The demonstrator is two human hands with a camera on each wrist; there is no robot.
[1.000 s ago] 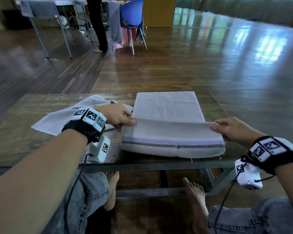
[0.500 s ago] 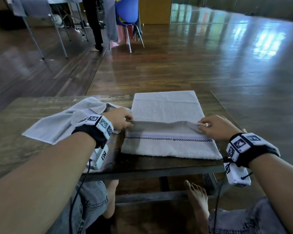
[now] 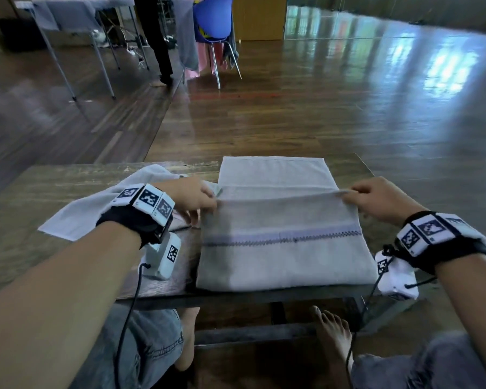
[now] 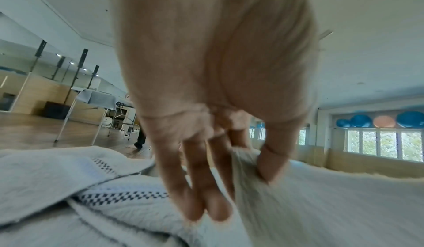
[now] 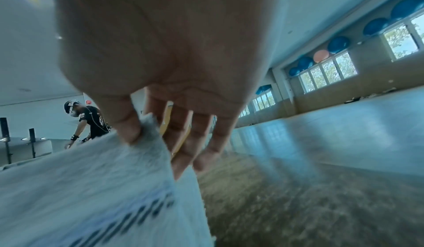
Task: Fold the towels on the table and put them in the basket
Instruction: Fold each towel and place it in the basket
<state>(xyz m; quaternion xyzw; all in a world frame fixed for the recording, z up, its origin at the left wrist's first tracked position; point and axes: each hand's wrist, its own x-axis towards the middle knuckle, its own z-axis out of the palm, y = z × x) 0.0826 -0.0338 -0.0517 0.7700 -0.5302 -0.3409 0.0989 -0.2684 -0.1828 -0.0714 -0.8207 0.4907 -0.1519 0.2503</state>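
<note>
Each grip pinches a corner, left hand (image 3: 192,196) and right hand (image 3: 376,199), of the towel (image 3: 281,237) on the desk (image 3: 26,234), its near flap lifted higher than a moment ago, so the fold is still underway.

Terry-cloth towel (image 3: 281,248) – matt, worn wood table (image 3: 54,186)

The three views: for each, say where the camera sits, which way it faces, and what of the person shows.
Head: worn on the head, looks forward and down at the table; both forearms, left hand, right hand, knees, bare feet.
Left wrist: under the left wrist, looks along the palm; fingers and thumb pinch the towel.
Right wrist: under the right wrist, looks along the palm; thumb and fingers pinch the towel.
All three views share that towel.
</note>
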